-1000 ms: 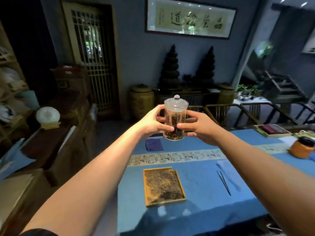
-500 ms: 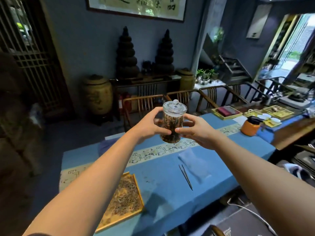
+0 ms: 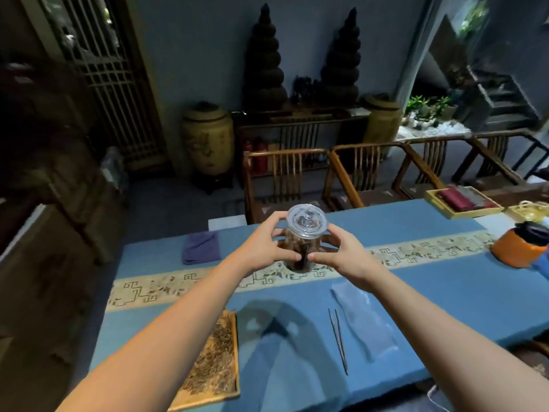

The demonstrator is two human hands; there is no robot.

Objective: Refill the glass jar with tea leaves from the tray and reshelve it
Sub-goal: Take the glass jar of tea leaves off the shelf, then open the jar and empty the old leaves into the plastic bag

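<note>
At the near-left edge of the blue-clothed table (image 3: pixel 445 295) sits the wooden tray (image 3: pixel 236 364), partly covered by the left forearm, loose tea leaves (image 3: pixel 214 361) spread across it. Toward the far-left corner, a folded purple cloth (image 3: pixel 201 247). Along the table's middle runs a cream patterned runner (image 3: pixel 166 288). Left hand (image 3: pixel 264 248) wraps the left side of the glass jar (image 3: pixel 303 242), fingers curled round it, thumb on the near face; right hand (image 3: pixel 344 254) clamps the right side the same way, thumb tips nearly meeting in front. Jar upright, lid (image 3: pixel 307 223) on, dark leaves inside, held over the runner at table centre; cannot tell if its base touches the cloth. Near edge, right of centre: thin dark tweezers (image 3: pixel 338 340), just beside them a pale blue folded cloth (image 3: pixel 365 319). Right edge: orange pot with dark lid (image 3: pixel 518 248). Far-right corner: yellow tray (image 3: pixel 436 203) holding a dark red cloth (image 3: pixel 457 199). Beyond the far edge, wooden chairs (image 3: pixel 285 176).
</note>
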